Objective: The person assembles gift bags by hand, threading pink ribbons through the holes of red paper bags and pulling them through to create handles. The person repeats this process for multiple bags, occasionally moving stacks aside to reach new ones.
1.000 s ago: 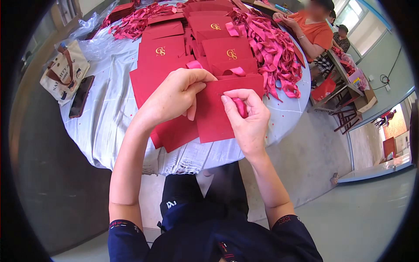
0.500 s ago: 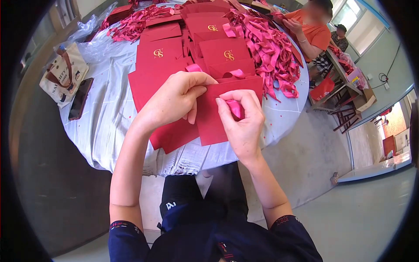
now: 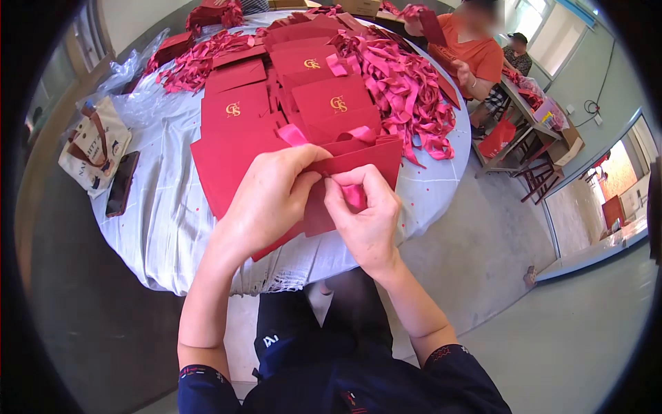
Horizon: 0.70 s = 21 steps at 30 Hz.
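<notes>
My left hand [image 3: 269, 196] is closed, thumb and forefinger pinching the upper edge of a red paper bag [image 3: 376, 164] at the table's near side. Close beside it, my right hand [image 3: 369, 221] is closed around a pink ribbon [image 3: 354, 198], part of which shows between the fingers. Its thumb and forefinger tips meet at the bag, almost touching my left fingertips. Whatever lies right between the tips is hidden. Two ribbon loops, one a pink loop [image 3: 293, 134], show just behind the bag's edge. Flat red bags with a gold emblem [image 3: 339, 104] lie beyond my hands.
A heap of pink ribbons [image 3: 414, 103] covers the table's right side. On the left are a canvas tote [image 3: 89, 155], a phone [image 3: 123, 183] and clear plastic wrap [image 3: 141, 103]. A person in an orange shirt [image 3: 472, 52] holds a red piece across the table; another person sits behind.
My fingertips have come closer together at the bag's edge. The bag's edge now slants more, and my view has shifted slightly. The co-worker in orange has raised a red piece.
</notes>
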Each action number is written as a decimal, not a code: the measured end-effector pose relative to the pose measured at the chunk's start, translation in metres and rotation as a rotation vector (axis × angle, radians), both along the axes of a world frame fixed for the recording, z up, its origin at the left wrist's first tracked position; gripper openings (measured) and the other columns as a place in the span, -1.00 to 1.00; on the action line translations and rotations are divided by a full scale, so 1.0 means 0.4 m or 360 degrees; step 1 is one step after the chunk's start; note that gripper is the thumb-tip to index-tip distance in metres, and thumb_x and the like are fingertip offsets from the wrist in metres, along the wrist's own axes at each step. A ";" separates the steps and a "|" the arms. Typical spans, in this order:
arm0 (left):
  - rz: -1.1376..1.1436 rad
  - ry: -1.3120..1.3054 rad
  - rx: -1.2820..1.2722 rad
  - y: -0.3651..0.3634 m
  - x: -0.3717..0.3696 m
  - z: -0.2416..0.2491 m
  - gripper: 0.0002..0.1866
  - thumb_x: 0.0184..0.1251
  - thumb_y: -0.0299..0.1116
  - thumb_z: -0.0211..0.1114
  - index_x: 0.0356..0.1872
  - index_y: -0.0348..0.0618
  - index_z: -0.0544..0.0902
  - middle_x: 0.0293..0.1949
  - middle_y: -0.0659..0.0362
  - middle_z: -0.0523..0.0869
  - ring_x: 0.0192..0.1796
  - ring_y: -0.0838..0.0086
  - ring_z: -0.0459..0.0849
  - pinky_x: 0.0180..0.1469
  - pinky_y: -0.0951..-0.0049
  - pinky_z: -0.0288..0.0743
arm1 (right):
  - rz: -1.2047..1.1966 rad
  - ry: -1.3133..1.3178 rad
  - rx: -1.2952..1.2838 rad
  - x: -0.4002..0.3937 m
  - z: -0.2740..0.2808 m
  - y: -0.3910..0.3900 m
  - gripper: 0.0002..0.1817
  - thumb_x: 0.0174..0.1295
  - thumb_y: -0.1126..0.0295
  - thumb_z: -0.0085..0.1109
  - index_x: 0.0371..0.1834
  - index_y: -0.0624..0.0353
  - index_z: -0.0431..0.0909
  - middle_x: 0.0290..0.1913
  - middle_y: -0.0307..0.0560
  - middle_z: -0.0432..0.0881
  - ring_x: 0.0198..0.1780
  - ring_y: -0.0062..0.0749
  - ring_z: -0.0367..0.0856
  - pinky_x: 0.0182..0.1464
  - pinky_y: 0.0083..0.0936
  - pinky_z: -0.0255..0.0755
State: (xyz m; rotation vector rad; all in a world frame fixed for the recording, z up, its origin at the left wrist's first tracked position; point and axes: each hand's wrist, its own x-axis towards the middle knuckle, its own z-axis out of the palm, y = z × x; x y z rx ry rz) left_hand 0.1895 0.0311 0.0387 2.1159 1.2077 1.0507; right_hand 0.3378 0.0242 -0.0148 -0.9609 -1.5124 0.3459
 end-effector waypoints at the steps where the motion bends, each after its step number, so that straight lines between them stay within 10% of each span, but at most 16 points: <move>1: 0.0022 0.0104 0.0322 -0.002 0.005 -0.007 -0.74 0.19 -0.66 0.18 -0.08 -0.36 0.59 -0.42 -0.01 0.69 -0.43 0.30 0.71 -0.38 0.41 0.52 | 0.0063 0.0030 -0.0064 0.004 -0.007 -0.003 -0.89 0.12 0.65 0.27 -0.37 0.26 0.54 -0.46 -0.33 0.55 -0.44 -0.80 0.39 -0.41 -0.74 0.32; 5: 0.0106 0.0136 0.0512 -0.029 0.033 -0.018 -0.76 0.14 -0.60 0.19 -0.13 -0.31 0.60 -0.32 -0.07 0.66 -0.29 -0.01 0.65 -0.27 0.18 0.53 | 0.0100 0.0121 -0.0076 0.008 -0.012 -0.014 -0.91 0.17 0.68 0.21 -0.34 0.30 0.51 -0.38 -0.21 0.63 -0.35 -0.73 0.53 -0.29 -0.72 0.45; 19: 0.0224 0.0406 0.0739 -0.068 0.077 -0.031 -0.63 0.04 -0.63 0.23 -0.04 -0.24 0.57 -0.34 0.07 0.61 -0.44 0.17 0.65 -0.45 0.32 0.52 | -0.0231 0.0042 -0.0226 -0.005 0.047 -0.056 -0.90 0.12 0.58 0.26 -0.38 0.31 0.50 -0.47 -0.01 0.63 -0.39 -0.44 0.63 -0.32 -0.48 0.47; 21: 0.0206 0.0366 0.0732 -0.067 0.080 -0.031 -0.63 0.05 -0.64 0.22 -0.04 -0.24 0.57 -0.34 0.06 0.61 -0.45 0.17 0.66 -0.45 0.32 0.52 | -0.0128 0.0127 -0.0105 -0.001 0.041 -0.049 -0.87 0.13 0.60 0.21 -0.36 0.28 0.43 -0.43 0.09 0.60 -0.39 -0.04 0.63 -0.33 -0.31 0.47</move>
